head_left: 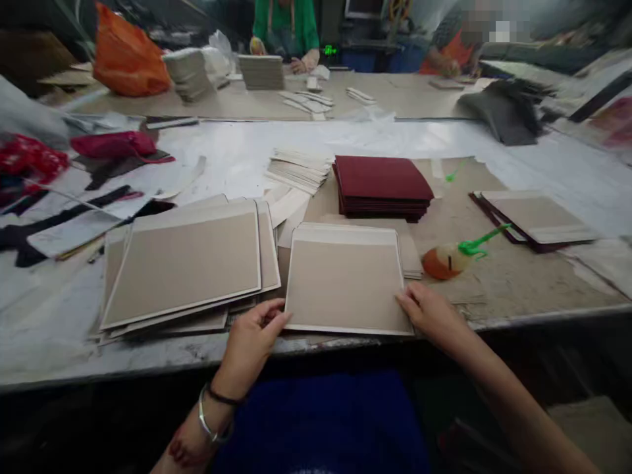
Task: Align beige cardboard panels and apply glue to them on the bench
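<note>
A beige rectangular panel (345, 283) with pale edges lies at the table's front edge, on top of similar panels. My left hand (259, 329) pinches its lower left corner between thumb and fingers. At the right side, my right hand (427, 313) grips the panel's edge near the lower corner. Left of it rests a loose stack of larger beige panels (187, 263). Behind stands a pile of dark red panels (382, 181). A squat bottle (447, 262) with orange liquid and a green spout sits right of the panel.
Pale strips (299, 168) lie stacked behind. Farther right are beige and dark red panels (540, 214). Cloth and papers (89, 220) clutter the left side. Across the table, one person in green (286, 33) and another in orange (451, 52) are at a second worktop.
</note>
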Demonstrator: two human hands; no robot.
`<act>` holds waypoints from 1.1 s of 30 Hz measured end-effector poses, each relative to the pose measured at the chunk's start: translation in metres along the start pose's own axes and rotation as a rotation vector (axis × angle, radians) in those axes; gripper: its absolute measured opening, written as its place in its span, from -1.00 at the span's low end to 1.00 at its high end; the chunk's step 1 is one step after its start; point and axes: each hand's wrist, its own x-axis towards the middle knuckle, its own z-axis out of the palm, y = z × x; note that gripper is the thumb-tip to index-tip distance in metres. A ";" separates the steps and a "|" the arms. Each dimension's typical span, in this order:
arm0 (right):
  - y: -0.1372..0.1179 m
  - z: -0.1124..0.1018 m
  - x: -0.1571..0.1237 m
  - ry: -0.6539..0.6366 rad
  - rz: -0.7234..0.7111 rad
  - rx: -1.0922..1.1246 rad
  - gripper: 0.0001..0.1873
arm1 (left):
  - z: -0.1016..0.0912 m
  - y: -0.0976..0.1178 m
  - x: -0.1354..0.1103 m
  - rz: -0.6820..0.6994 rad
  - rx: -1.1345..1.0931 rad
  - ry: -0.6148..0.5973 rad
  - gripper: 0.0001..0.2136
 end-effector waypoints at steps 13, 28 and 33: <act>-0.006 -0.005 -0.003 0.017 0.009 0.001 -0.81 | 0.000 -0.001 0.001 -0.070 -0.048 -0.002 -0.49; -0.003 -0.002 0.000 -0.006 -0.016 0.009 -0.79 | 0.000 -0.005 0.001 0.000 -0.086 -0.017 -0.57; 0.007 0.008 0.007 0.023 -0.046 -0.030 -0.78 | 0.002 -0.004 0.002 -0.004 -0.136 0.000 -0.62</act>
